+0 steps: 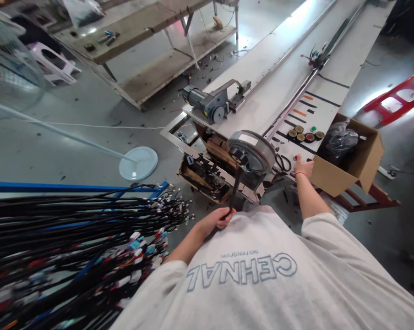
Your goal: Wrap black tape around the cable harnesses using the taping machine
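Observation:
My left hand, close to the shirt front, is closed around a black wire harness. The harness runs up to the dark hub of a round wheel at the near end of the long machine table. On the far side of the wheel, a long dark bundle lies along the table's rail. My right hand is at the table's near right corner, its thumb or a finger at a small red button. Its fingers look apart, with nothing seen in them. Black-handled scissors lie between wheel and hand.
Several tape rolls sit on the table. An open cardboard box with a plastic bag stands right. A motor is mounted at the table's left edge. Many finished-looking cable bundles hang on a blue rack at left, near a fan base.

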A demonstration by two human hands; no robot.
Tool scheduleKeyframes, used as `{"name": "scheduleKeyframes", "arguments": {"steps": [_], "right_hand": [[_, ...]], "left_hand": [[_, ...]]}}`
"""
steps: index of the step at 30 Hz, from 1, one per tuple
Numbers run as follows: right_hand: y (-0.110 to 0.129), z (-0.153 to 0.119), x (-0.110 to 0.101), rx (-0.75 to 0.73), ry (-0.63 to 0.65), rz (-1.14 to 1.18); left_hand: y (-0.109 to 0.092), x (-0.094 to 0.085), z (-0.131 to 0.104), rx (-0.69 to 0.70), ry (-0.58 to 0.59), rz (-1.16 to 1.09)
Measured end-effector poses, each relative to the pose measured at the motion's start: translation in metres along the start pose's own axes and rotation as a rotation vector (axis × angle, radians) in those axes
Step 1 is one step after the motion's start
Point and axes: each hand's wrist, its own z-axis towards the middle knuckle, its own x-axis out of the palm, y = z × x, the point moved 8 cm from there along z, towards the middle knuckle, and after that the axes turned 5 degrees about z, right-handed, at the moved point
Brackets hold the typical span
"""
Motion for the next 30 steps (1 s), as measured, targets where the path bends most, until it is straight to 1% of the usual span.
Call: {"name": "scheduleKeyframes", "arguments": {"steps": [1, 3, 4, 5, 6, 9, 12, 14, 17, 21, 23, 27, 30], "right_hand": [[0.000, 0.000, 0.000, -0.006, -0.004, 0.001], [0.000, 0.001, 0.000, -0.023, -0.008, 0.010], [0.000, 0.002, 0.000, -0.027, -0.007, 0.016], [0.000, 0.002, 0.001, -0.027, -0.003, 0.020], [0.000, 0.003, 0.001, -0.025, 0.003, 0.023], [-0.001, 0.004, 0.002, -0.012, 0.013, 0.021], [-0.002, 0.005, 0.003, -0.012, 0.009, 0.020], [-0.002, 0.005, 0.003, -0.016, 0.008, 0.024], [-0.002, 0.004, 0.003, -0.014, 0.009, 0.029], [-0.002, 0.003, 0.002, -0.010, 0.005, 0.028], [-0.002, 0.002, 0.002, -0.010, 0.011, 0.028], [-0.002, 0.001, 0.003, -0.022, 0.026, 0.033], [-0.002, 0.001, 0.002, -0.033, 0.019, 0.032]], "left_hand": [[-0.003, -0.007, 0.001, 0.068, -0.149, 0.110], [-0.013, -0.026, -0.007, 0.197, -0.452, 0.321], [-0.017, -0.033, -0.013, 0.245, -0.552, 0.398], [-0.020, -0.038, -0.019, 0.279, -0.605, 0.449], [-0.022, -0.041, -0.023, 0.299, -0.622, 0.476], [-0.023, -0.042, -0.031, 0.317, -0.595, 0.486], [-0.030, -0.040, -0.036, 0.339, -0.644, 0.453], [-0.037, -0.040, -0.033, 0.335, -0.677, 0.433], [-0.049, -0.038, -0.022, 0.321, -0.681, 0.436], [-0.064, -0.032, -0.003, 0.367, -0.641, 0.445], [-0.068, -0.030, 0.006, 0.375, -0.633, 0.432], [-0.071, -0.028, 0.025, 0.331, -0.612, 0.410], [-0.078, -0.027, 0.038, 0.345, -0.605, 0.419]]}}
